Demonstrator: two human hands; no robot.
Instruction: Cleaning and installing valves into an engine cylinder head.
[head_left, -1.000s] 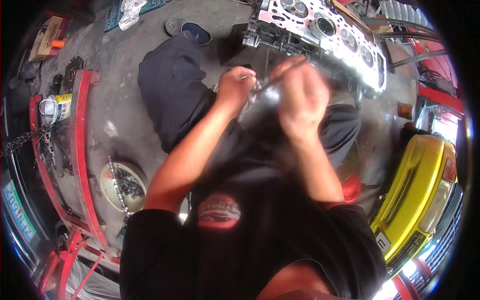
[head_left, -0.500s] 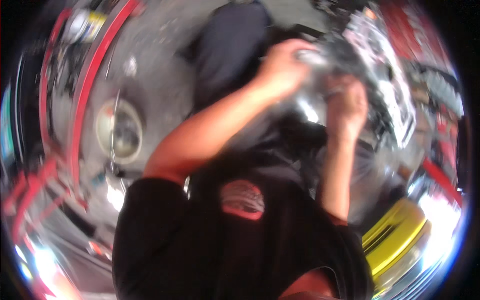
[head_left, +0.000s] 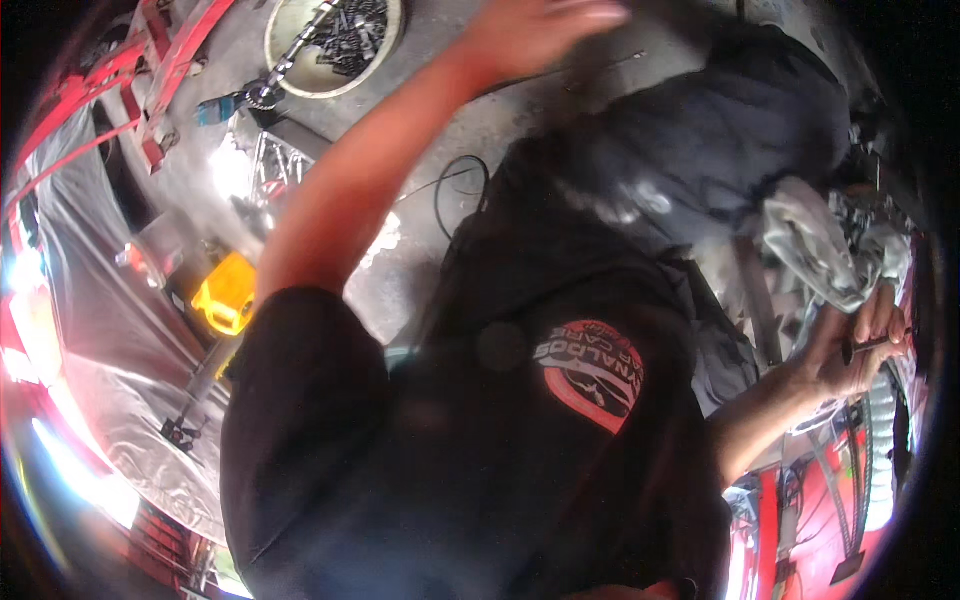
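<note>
My left hand (head_left: 540, 32) reaches out at the top edge of the view, partly cut off. Its visible fingers are stretched out with nothing in them. Below it lies the grey floor. Far to the right, my right hand (head_left: 862, 342) has its fingers curled closed around a small dark piece that I cannot make out. A crumpled grey cloth (head_left: 812, 240) sits just beyond that hand. My bent leg (head_left: 700, 130) in dark trousers lies between the two hands.
A round pale tub (head_left: 393, 60) of small metal parts stands upper left, with a camshaft (head_left: 290, 62) across its rim. A yellow object (head_left: 226, 293), a grey cover (head_left: 110, 300) and red metal bars (head_left: 190, 45) are on the left. A black cable loop (head_left: 438, 205) lies on the floor.
The view has swung round. My hands, close together at a shiny metal part before, are now wide apart: left hand at the top, right hand far right by the cloth.
</note>
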